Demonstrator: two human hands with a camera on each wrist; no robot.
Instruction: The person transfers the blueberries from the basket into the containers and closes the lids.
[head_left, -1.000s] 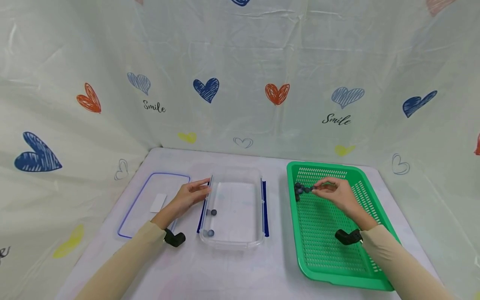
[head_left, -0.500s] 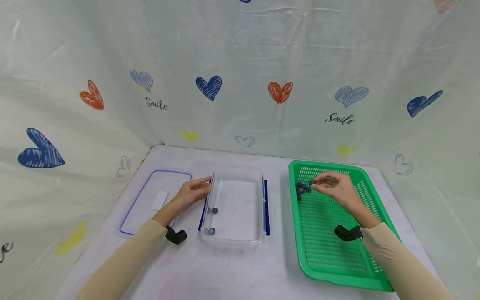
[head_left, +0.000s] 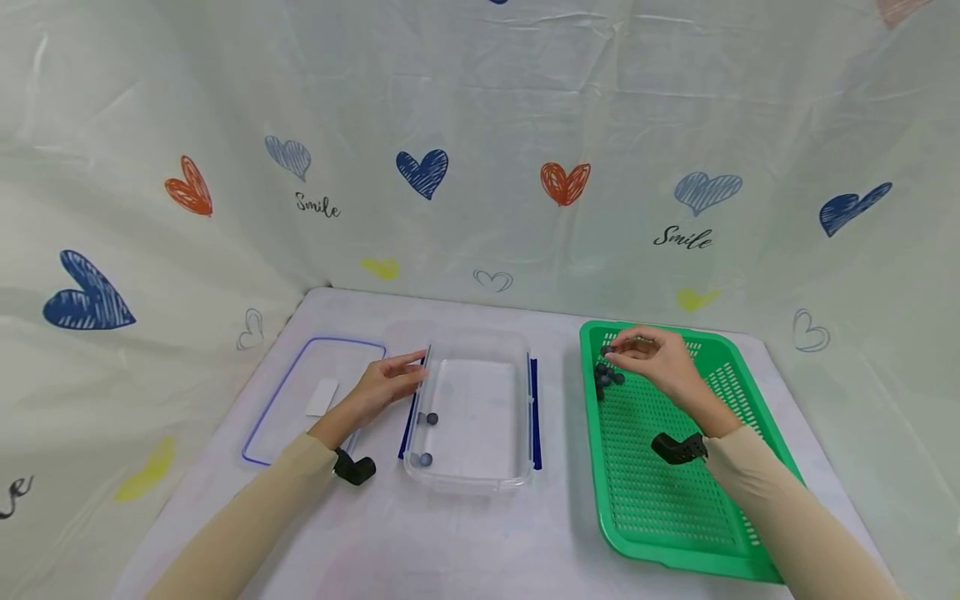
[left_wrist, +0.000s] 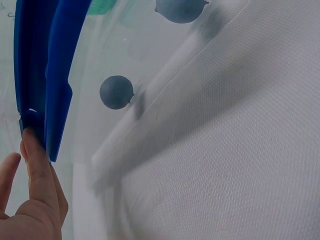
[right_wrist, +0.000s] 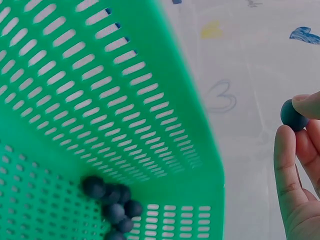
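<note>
Dark blue and matt, the round berry [right_wrist: 293,115] (a blueberry, by the look of it) is pinched in your right hand [head_left: 654,360], which is closed just to its width, above the far-left part of the green basket [head_left: 667,517] and apart from the berry cluster [right_wrist: 114,213] in the corner below. Expect it to weigh almost nothing, with a firm skin over soft flesh that could bruise or split if you squeeze; being smooth and round, it may also roll out of a careless pinch. Hold it by opposite sides at its widest part, with only enough pressure to stop it turning. Your left hand [head_left: 384,388] has its fingers mostly straight, touching the blue latch [left_wrist: 57,95] at the left side of the clear container [head_left: 483,417], gripping no berry. The container looks light and fairly stiff, so its wall should be the best place to steady it. Two loose berries [head_left: 432,419] lie inside along that same left wall, and would probably roll if it tipped.
</note>
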